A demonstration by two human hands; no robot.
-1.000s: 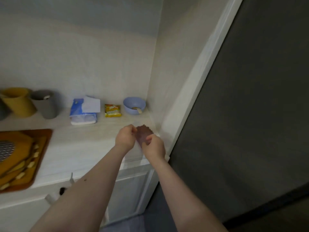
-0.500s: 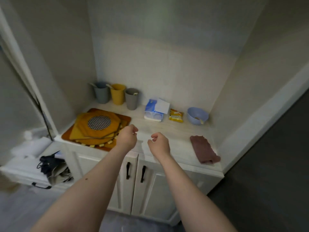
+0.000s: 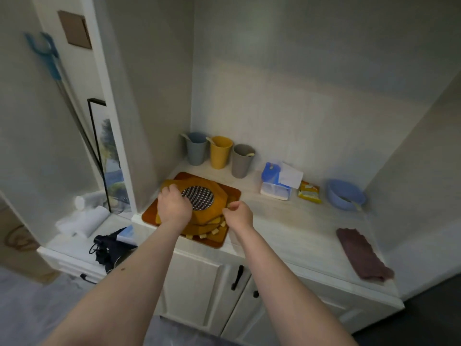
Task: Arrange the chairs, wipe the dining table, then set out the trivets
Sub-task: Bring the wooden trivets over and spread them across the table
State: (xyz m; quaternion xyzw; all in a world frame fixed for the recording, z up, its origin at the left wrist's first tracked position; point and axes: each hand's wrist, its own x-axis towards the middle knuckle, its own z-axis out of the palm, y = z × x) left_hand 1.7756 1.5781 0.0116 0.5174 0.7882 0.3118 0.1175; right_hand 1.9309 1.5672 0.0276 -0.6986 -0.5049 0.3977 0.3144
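- The trivets [image 3: 199,208] lie stacked at the left end of the counter [image 3: 287,228], against the alcove's side wall: an orange pile with a mesh-centred one on top, probably kept here between meals.
- The left hand [image 3: 174,208] rests on the left side of the top trivet, fingers curled down over it, as if steadying or gripping that edge.
- The right hand [image 3: 238,214] is at the stack's right edge, thumb and fingertips pinched together on or just at the rim; whether they hold it already, I cannot tell.
- Hands on opposite sides suit lifting the pile level, so nothing slides off.
- A brown cloth [image 3: 364,255] lies folded at the counter's right front edge, laid aside; I judge wiping is over.
- Three cups [image 3: 219,152] stand along the back edge, clear of the lift.
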